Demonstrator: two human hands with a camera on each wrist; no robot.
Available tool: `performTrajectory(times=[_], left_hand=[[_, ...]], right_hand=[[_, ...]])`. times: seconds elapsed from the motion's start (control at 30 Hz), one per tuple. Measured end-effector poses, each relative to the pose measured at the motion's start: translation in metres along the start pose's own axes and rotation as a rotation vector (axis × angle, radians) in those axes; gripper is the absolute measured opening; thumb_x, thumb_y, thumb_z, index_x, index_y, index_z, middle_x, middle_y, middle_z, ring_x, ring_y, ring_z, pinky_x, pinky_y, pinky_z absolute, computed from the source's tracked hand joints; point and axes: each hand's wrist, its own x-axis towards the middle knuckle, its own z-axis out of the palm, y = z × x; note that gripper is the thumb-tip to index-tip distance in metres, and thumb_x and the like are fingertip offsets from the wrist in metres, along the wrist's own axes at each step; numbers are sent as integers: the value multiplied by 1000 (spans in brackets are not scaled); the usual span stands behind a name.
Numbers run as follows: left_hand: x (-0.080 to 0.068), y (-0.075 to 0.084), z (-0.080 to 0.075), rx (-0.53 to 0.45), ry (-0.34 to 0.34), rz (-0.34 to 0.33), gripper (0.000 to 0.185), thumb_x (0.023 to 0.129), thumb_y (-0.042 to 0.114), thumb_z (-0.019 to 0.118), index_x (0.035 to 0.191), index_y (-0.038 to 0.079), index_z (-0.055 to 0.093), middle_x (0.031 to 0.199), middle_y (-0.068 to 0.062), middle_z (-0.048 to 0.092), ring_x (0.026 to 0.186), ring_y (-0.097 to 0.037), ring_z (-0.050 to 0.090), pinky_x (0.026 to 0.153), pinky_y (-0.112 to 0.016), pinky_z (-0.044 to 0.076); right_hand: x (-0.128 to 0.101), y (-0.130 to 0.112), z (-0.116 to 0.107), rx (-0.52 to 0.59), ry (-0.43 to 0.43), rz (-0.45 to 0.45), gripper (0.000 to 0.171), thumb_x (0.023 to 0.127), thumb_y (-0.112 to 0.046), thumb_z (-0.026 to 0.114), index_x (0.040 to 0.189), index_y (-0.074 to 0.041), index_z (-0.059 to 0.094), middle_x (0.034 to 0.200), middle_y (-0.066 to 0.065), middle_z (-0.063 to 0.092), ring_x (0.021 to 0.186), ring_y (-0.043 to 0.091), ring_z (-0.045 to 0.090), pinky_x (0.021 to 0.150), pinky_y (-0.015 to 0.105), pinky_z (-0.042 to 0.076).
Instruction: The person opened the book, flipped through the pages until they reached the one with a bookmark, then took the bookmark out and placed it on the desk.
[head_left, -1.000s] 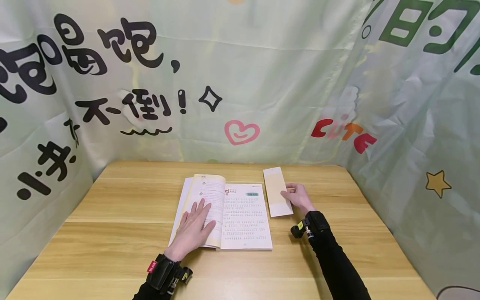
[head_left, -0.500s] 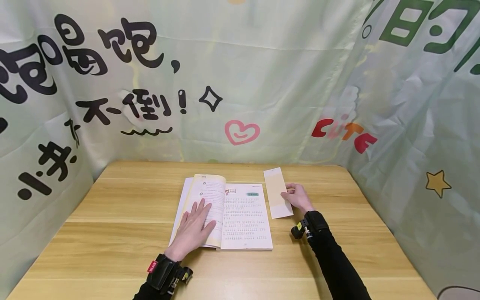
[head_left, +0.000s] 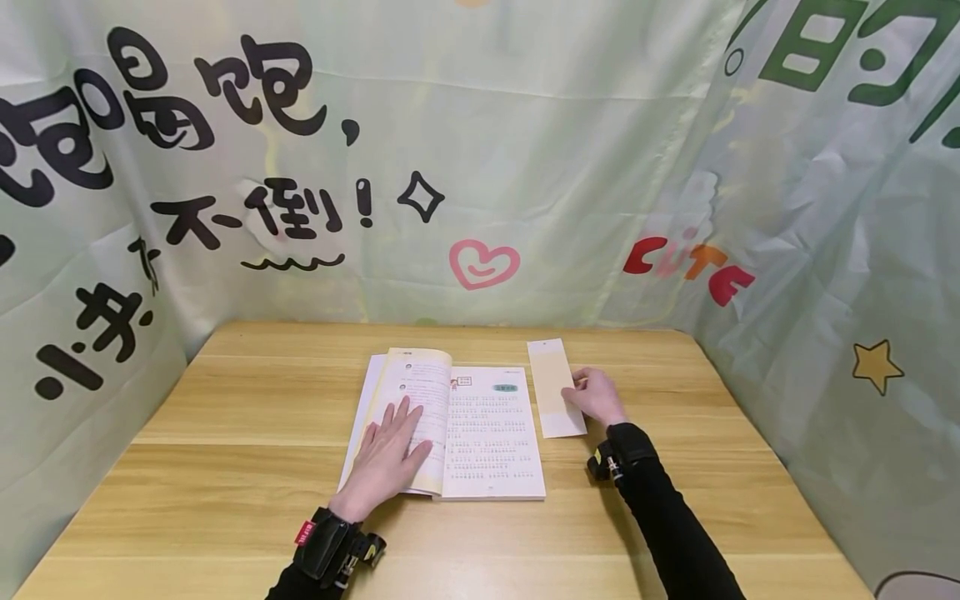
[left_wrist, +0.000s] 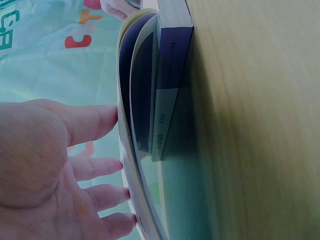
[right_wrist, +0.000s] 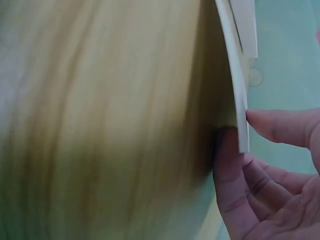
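Left hand [head_left: 390, 458] spread flat on open book [head_left: 480, 433], right hand [head_left: 596, 396] at its 2 o'clock pinching bookmark [head_left: 553, 387] edge, wooden table [head_left: 225, 433].

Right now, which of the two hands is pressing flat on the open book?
The left hand: its straight fingers lie flat on the open book's left page. The right hand instead pinches the bookmark's edge beside the book.

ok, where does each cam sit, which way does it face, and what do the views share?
Head: worn on the head, looks forward and down at the table, open book and bookmark; both hands and forearms show.
Left wrist: low beside the left hand, looks at the book's page edges.
Right wrist: beside the right hand, looks at the bookmark's edge.
Shared: head and left wrist both show the book.
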Motion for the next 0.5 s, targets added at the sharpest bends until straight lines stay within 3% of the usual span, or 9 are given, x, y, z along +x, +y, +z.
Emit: performTrajectory(times=[0.3,0.5], left_hand=[[0,0,0,-1,1,-1,59,102,26,57,152,0,40,164,-26,25,154,-47,17,121,-71,15],[0,1,0,-2,3,-5,59,102,25,57,152,0,40,164,-26,26,154,-47,18,121,-72,15]], right_hand=[[-4,-6,-2,-117,8,-12,38,90,-20,67,116,7,61,105,23,67,91,32,61,78,40,50],[-4,-6,-1,-175,7,-26,37,91,-21,67,114,7,61,97,19,65,86,30,57,76,38,47]])
